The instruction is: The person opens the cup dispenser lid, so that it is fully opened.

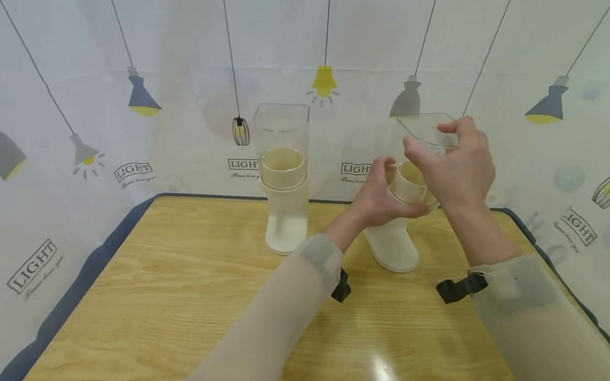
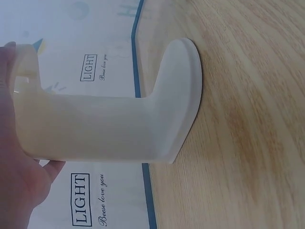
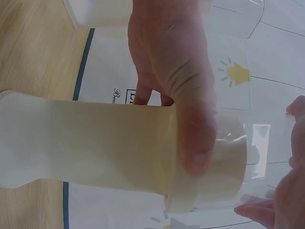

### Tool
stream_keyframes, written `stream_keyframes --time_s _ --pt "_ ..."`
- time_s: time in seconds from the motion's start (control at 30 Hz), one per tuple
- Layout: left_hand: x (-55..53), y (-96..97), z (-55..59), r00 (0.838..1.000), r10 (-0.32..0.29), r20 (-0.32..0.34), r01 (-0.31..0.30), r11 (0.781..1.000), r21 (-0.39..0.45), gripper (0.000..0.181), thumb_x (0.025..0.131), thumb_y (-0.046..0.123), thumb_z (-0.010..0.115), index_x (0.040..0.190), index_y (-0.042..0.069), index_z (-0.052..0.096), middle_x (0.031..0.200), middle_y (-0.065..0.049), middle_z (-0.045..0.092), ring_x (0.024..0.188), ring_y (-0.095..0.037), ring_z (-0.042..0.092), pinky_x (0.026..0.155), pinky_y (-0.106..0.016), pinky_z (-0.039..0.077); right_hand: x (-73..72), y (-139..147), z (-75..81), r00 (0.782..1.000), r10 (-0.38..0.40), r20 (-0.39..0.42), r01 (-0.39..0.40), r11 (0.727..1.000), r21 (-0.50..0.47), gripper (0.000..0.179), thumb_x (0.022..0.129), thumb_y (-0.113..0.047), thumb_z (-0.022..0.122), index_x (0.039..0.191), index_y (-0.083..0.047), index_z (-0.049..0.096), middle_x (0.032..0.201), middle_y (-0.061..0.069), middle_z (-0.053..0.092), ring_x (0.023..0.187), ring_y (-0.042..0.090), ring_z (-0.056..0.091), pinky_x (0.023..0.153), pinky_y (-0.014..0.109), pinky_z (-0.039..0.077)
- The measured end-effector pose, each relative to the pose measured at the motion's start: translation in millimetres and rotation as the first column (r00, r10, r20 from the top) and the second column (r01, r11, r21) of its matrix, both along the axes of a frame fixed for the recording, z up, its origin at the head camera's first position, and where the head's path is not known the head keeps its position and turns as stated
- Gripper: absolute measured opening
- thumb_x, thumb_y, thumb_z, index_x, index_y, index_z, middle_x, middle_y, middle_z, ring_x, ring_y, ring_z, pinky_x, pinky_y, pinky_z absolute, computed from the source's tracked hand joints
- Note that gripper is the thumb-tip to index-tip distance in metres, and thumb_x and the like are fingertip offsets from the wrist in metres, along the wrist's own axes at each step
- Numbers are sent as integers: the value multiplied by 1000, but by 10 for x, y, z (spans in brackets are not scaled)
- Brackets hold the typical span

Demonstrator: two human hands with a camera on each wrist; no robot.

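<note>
A cream boot-shaped stand [image 1: 393,246] rises from the table at the right, with a round collar near its top. My left hand [image 1: 377,201] grips it around the collar; in the right wrist view the left thumb lies across the collar [image 3: 183,186]. A clear square-mouthed plastic container [image 1: 420,130] sits over the ring at the top of this stand. My right hand [image 1: 460,169] holds the container near its rim, thumb on one side and fingers on the other. The left wrist view shows the stand's flared foot [image 2: 178,90] on the table.
A second cream stand [image 1: 287,219] with a clear container [image 1: 281,120] on it stands upright to the left. The wooden table [image 1: 161,299] ends at a dark blue edge, behind which hangs a curtain [image 1: 189,104] printed with lamps.
</note>
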State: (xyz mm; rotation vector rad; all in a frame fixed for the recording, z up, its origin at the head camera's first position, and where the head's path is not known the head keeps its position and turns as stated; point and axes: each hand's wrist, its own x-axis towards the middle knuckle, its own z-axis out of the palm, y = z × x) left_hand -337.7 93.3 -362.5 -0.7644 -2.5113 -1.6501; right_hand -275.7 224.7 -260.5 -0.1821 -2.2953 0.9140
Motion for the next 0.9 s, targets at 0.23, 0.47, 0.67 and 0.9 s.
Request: stream_keyframes --time_s 0.23,0.47,0.67,0.9 --pt "-16 0 3 1000 0 -16 -1 1000 -15 119 73 46 103 163 19 30 161 -4 44 134 -16 55 111 -33 54 5 30 32 1000 6 8 -6 999 -44 77 87 -71 77 139 -16 64 138 13 68 101 25 65 85 39 45" --pt "-2 6 3 1000 -13 -13 12 1000 -15 122 73 46 103 164 18 28 162 -3 43 135 -16 54 112 -34 54 26 28 11 1000 2 -4 -2 999 -32 75 86 -69 77 139 -16 65 136 13 68 101 27 65 83 40 44" --pt "-5 6 10 1000 -20 -10 20 1000 -10 122 74 45 103 165 17 27 163 -5 42 136 -18 54 112 -35 54 8 20 22 999 -18 -32 18 1000 7 73 86 -69 77 136 -16 67 126 12 69 87 18 58 79 39 43" --pt "-18 2 15 1000 -18 -12 18 1000 -15 123 73 44 104 165 19 27 163 -5 43 137 -17 54 113 -35 54 19 60 58 999 -19 30 21 998 -64 77 85 -72 78 138 -18 65 136 11 68 84 9 59 83 35 43"
